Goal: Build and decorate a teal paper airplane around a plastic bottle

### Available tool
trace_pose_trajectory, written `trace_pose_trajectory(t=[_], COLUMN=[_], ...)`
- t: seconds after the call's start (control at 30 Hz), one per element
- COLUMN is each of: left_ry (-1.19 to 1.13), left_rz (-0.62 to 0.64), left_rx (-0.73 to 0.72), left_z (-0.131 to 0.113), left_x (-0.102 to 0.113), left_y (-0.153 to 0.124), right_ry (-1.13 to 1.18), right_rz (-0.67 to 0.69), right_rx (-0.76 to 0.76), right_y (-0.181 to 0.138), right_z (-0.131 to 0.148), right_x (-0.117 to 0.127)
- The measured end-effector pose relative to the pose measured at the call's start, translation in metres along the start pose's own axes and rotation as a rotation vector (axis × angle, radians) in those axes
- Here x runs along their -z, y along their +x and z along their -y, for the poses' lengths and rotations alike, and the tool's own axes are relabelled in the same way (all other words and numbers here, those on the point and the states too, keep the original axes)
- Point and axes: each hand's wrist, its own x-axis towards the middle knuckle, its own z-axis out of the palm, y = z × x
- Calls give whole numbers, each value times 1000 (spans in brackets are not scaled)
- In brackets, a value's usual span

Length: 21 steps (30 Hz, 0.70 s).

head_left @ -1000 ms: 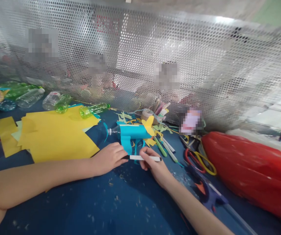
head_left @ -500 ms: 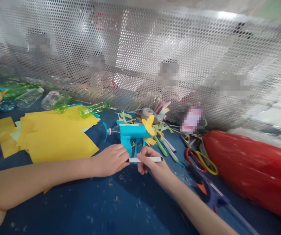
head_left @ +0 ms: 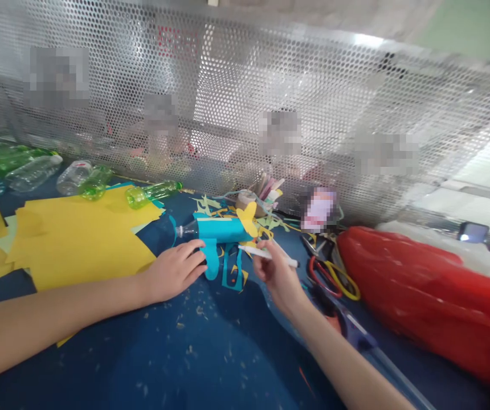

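My right hand [head_left: 276,277] grips a white marker [head_left: 266,254] like a pen, its bare tip pointing left and a dark end at the right. To the left, my left hand [head_left: 177,270] has its fingers bent round a small black cap, mostly hidden. A rounded blue paper piece [head_left: 211,261] lies beside the left fingertips, and a cut-out blue paper scrap [head_left: 232,273] lies below the marker tip. Just beyond both hands lies a plastic bottle [head_left: 223,229] wrapped in blue paper, with a yellow paper shape [head_left: 247,218] at its right end.
Yellow paper sheets [head_left: 78,239] cover the left of the blue table. Several plastic bottles [head_left: 33,172] lie behind them. Scissors [head_left: 328,276], a glue gun [head_left: 354,327] and a red plastic bag [head_left: 416,290] are at the right. A perforated metal screen [head_left: 236,80] stands behind; people show through it.
The hands have moved apart; the marker's left end has come out of the left fingers, showing its tip. The right hand has tilted the marker. The view has shifted slightly to the right.
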Motion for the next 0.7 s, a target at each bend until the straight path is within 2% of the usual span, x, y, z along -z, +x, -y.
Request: trace_pose_trajectory(t=[0.37,0.57,0.7], left_ry=[-269,-265,-284], left_rz=[93,175,203], left_rx=[16,77,121], left_z=[3,1,-3], left_x=[-3,0,3], left_y=[-1,-2,-1], right_ry=[-53,-372,-431], right_rz=[106,225,257], right_rx=[-93,20,9], right_y=[-2,-8,-4], right_z=[-15,-14,-17], right_x=[3,-6,-19])
